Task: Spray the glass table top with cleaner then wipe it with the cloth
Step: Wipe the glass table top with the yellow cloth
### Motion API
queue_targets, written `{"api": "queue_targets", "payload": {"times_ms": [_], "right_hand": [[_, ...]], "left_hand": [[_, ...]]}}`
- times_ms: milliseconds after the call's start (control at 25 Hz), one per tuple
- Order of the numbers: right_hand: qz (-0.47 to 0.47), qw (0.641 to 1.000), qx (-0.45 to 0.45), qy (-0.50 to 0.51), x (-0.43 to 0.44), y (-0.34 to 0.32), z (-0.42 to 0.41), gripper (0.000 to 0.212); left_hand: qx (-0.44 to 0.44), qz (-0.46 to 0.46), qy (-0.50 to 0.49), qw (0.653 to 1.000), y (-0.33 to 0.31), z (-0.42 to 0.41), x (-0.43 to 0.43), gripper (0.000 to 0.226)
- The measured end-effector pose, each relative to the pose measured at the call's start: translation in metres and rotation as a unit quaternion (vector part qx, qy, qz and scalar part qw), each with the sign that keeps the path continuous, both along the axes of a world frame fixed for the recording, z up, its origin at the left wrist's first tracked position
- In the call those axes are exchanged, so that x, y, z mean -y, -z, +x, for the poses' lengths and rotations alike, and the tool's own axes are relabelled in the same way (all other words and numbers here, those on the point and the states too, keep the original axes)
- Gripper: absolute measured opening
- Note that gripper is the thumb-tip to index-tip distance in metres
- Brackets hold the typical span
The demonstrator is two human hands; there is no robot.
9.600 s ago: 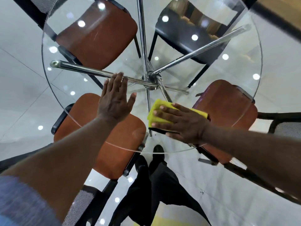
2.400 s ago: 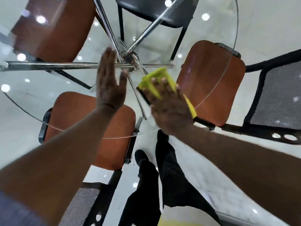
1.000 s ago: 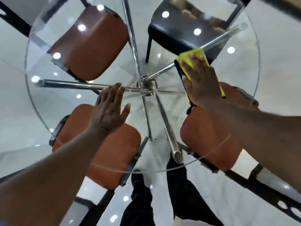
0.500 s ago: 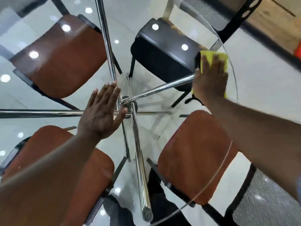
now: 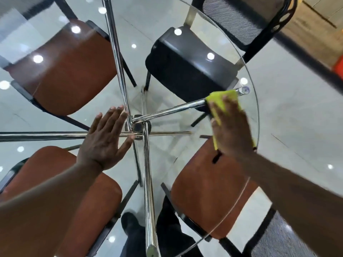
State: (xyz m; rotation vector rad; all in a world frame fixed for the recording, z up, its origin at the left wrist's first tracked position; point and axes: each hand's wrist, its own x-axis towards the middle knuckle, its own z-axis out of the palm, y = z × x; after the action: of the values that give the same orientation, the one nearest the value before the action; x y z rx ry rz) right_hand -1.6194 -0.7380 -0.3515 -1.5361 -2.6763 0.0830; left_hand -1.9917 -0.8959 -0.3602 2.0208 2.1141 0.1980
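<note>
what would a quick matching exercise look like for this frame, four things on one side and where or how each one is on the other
Things:
1. left hand
2. yellow cloth
3. black chair
4. right hand

Places or states:
A. pressed flat on the cloth near the table's right edge
B. under the glass on the far side
C. spread flat and empty near the chrome hub
D. pinned between a palm and the glass table top

Pairs: 1-C, 2-D, 3-B, 4-A
</note>
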Motion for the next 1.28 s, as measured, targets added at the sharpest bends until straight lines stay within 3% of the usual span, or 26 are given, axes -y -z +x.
{"api": "queue_targets", "payload": {"times_ms": [120,200,280,400,520,600,760,840,1000,1160,1280], "right_hand": [[0.009,0.987,0.009,0.163,-0.107,-0.003,-0.042,0.059],[-0.015,0.984,-0.002,0.175,-0.163,0.000,-0.114,0.062],[-0.053,0.990,0.010,0.132,-0.179,0.001,-0.183,0.063],[-0.042,0.999,0.020,-0.010,-0.122,0.007,-0.233,0.062],[-0.015,0.986,-0.006,-0.163,-0.038,0.010,-0.188,0.059],[-0.029,0.984,-0.011,-0.173,-0.010,0.013,-0.122,0.057],[-0.030,0.998,0.017,-0.054,-0.045,0.003,-0.046,0.056],[-0.009,0.999,0.027,0.037,-0.105,0.001,-0.075,0.059],[-0.028,0.987,-0.004,0.161,-0.198,-0.002,-0.204,0.062],[-0.016,0.999,0.002,0.037,-0.179,0.014,-0.323,0.063],[0.017,0.992,0.016,-0.126,-0.099,0.013,-0.325,0.060]], "left_hand": [[-0.002,0.003,0.007,1.000,0.001,0.000,-0.003,0.077],[0.002,0.017,0.006,1.000,0.006,-0.006,-0.001,0.076],[-0.001,0.019,0.009,1.000,0.010,-0.010,-0.001,0.076],[-0.002,0.011,0.009,1.000,0.012,-0.008,-0.003,0.076],[-0.009,0.004,0.007,1.000,0.010,-0.010,-0.005,0.077],[0.002,-0.007,0.006,1.000,0.010,-0.005,-0.005,0.077],[0.021,0.014,0.023,0.999,-0.003,-0.003,-0.012,0.073],[-0.027,0.041,0.020,0.999,-0.008,-0.050,-0.045,0.077],[-0.046,0.000,-0.098,0.994,-0.001,-0.140,-0.073,0.088],[-0.034,0.002,-0.099,0.994,0.012,-0.151,-0.069,0.086],[-0.031,-0.008,-0.113,0.993,0.009,-0.157,-0.071,0.087]]}}
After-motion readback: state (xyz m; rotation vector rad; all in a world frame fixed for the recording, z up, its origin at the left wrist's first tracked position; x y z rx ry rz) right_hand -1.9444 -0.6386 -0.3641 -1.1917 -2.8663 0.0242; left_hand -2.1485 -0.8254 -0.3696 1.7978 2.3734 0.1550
